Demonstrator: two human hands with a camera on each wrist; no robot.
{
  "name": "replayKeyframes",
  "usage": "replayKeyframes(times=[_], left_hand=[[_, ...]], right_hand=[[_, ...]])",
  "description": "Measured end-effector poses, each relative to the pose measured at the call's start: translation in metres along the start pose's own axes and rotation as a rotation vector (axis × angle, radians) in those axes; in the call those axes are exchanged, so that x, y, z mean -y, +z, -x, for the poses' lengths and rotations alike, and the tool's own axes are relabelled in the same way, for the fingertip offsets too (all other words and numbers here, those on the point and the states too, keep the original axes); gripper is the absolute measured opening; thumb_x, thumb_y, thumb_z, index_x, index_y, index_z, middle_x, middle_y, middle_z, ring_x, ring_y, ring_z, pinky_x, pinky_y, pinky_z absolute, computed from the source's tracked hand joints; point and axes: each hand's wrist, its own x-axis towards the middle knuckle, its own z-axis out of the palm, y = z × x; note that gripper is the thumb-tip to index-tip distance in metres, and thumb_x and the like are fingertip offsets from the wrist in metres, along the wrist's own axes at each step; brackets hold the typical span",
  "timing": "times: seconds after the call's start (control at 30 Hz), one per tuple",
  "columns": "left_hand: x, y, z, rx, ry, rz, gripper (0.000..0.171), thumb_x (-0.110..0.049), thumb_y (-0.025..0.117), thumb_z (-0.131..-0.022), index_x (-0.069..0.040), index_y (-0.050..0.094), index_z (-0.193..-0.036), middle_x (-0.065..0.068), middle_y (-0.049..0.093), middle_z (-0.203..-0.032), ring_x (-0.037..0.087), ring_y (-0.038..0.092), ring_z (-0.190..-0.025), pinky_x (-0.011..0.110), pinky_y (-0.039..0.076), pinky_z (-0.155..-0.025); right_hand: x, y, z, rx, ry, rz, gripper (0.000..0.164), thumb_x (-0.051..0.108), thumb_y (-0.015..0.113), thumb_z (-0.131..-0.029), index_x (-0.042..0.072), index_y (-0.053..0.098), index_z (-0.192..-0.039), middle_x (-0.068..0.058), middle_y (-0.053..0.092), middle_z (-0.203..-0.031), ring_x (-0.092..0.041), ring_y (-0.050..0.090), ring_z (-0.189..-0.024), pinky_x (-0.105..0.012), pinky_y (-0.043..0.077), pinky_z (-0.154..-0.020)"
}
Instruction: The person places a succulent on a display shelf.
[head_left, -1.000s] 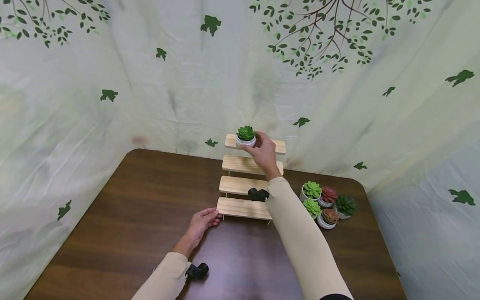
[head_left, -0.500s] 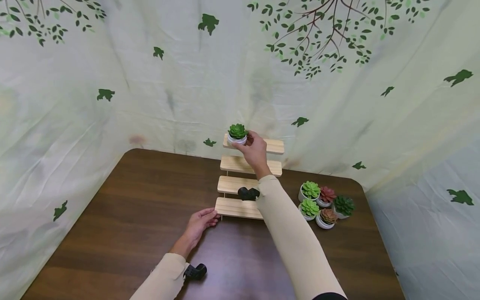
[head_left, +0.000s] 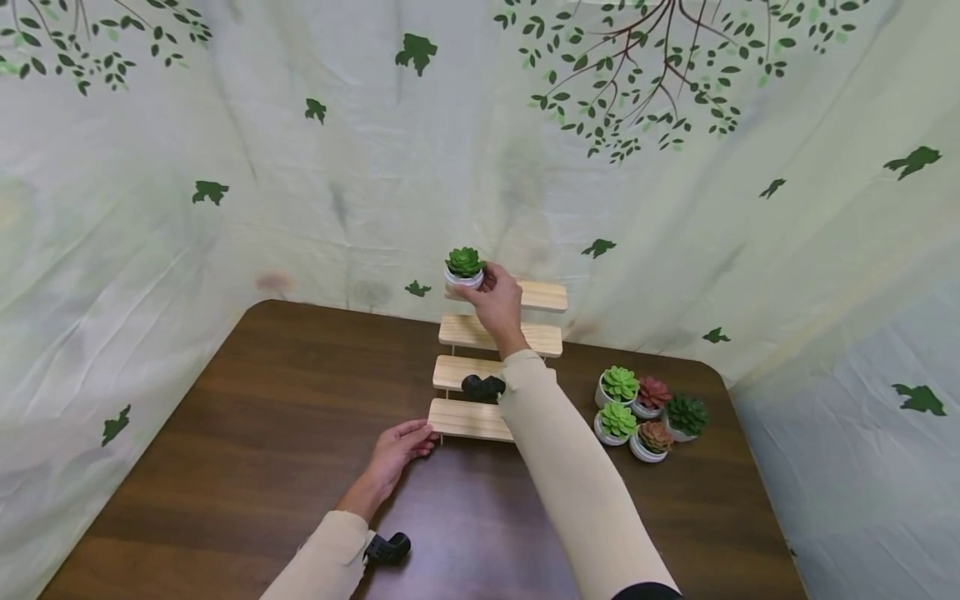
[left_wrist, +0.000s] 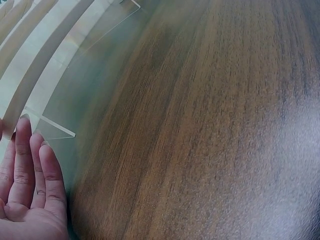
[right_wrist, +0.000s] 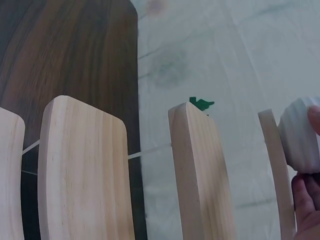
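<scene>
My right hand (head_left: 499, 307) grips a small green potted succulent (head_left: 464, 262) at the left end of the top board of a tiered wooden display stand (head_left: 501, 333). In the right wrist view the white ribbed pot (right_wrist: 299, 137) is right against the top board (right_wrist: 278, 175), with thumb above and fingers (right_wrist: 305, 200) below. My left hand (head_left: 392, 460) pinches the left end of the lowest board (head_left: 468, 419). In the left wrist view its fingers (left_wrist: 22, 165) reach straight up to that board's edge, beside a clear support leg (left_wrist: 59, 126).
Several potted succulents, including a light green one (head_left: 619, 383), a red one (head_left: 652, 393) and a dark green one (head_left: 686, 415), cluster right of the stand on the brown wooden table (head_left: 315, 392). A leaf-printed cloth (head_left: 360, 200) hangs behind and along the sides.
My right hand has carried the potted succulent left along the top board to its left end. The left hand stays at the lowest board; the view shifts slightly.
</scene>
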Motion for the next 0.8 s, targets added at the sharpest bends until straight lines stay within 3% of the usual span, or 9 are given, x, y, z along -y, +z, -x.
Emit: replayKeyframes(times=[0.17,0.43,0.8], left_hand=[[0.000,0.001,0.001,0.004,-0.004,-0.008,0.037,-0.011,0.060,-0.088,0.012,0.051,-0.115,0.008,0.067,-0.087,0.014,0.060,-0.073,0.023,0.051,-0.067],[0.001,0.003,0.001,0.016,-0.009,-0.009,0.036,-0.011,0.060,-0.087,0.011,0.052,-0.114,0.007,0.067,-0.087,0.014,0.059,-0.074,0.023,0.050,-0.067],[0.003,-0.001,0.000,0.016,0.013,-0.009,0.038,-0.013,0.060,-0.087,0.012,0.051,-0.113,0.004,0.067,-0.084,0.013,0.060,-0.073,0.023,0.050,-0.067]], right_hand=[[0.000,0.001,-0.001,0.005,0.006,-0.026,0.057,0.015,0.075,-0.075,0.003,0.050,-0.125,-0.012,0.057,-0.121,-0.017,0.054,-0.111,-0.023,0.045,-0.090],[-0.001,-0.009,0.004,0.001,0.033,-0.011,0.082,0.015,0.076,-0.073,0.006,0.030,-0.140,-0.010,0.036,-0.142,-0.021,0.039,-0.127,-0.025,0.036,-0.100],[-0.015,-0.043,0.023,-0.016,-0.015,0.001,0.073,0.013,0.075,-0.074,0.007,0.038,-0.136,-0.010,0.039,-0.139,-0.023,0.041,-0.124,-0.028,0.036,-0.101]])
